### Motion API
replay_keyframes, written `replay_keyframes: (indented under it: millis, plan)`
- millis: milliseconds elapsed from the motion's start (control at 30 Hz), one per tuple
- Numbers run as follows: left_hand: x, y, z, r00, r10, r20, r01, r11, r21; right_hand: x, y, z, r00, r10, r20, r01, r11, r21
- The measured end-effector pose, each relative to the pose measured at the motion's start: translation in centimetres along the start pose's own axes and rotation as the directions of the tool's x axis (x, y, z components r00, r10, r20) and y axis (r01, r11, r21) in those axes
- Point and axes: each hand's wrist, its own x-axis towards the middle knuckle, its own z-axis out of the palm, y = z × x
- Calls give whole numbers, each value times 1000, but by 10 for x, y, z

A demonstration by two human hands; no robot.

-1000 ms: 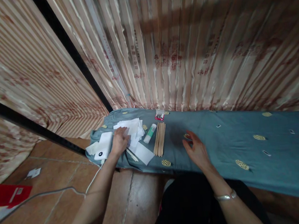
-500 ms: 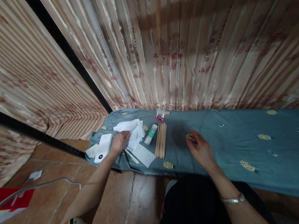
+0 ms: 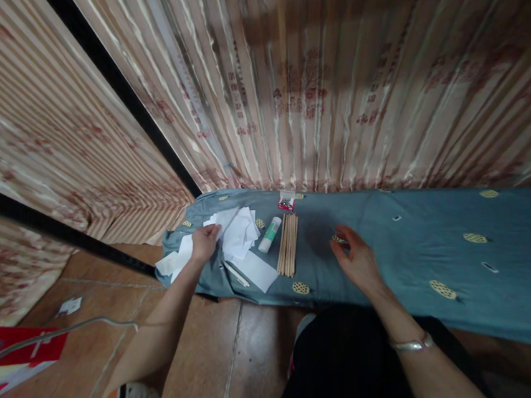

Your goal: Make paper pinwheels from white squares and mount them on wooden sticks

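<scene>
At the left end of the cloth-covered bench, my left hand (image 3: pixel 205 243) pinches the near-left edge of a white sheet of paper (image 3: pixel 225 217) on a loose pile of paper pieces (image 3: pixel 241 239). My right hand (image 3: pixel 356 259) hovers over the cloth with fingers curved and apart, holding nothing. Between the hands lie a green and white glue stick (image 3: pixel 269 235) and a row of several thin wooden sticks (image 3: pixel 288 245). A separate white paper piece (image 3: pixel 259 273) and a slim white pen-like item (image 3: pixel 237 274) are at the near edge.
Behind the sticks stands a small open red box (image 3: pixel 287 202) holding small metallic pieces. A white object (image 3: pixel 184 257) is partly hidden by my left hand. Black metal poles (image 3: pixel 135 111) slant across the left, in front of striped curtains (image 3: pixel 312 94).
My left hand has shifted left and slightly up, with the pinched paper edge moving along. My right hand stays almost in place. The view has tilted slightly.
</scene>
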Motion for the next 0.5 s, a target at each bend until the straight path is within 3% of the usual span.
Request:
replay_keyframes:
  millis: [233, 500]
  plan:
    - [-32, 9, 20, 958, 183, 222, -251, 907, 337, -1, -2, 1, 1000, -25, -5, 24, 1000, -11]
    - [-45, -1, 24, 926, 238, 294, -351, 832, 430, -3, 0, 5, 999, -42, 15, 42, 999, -23]
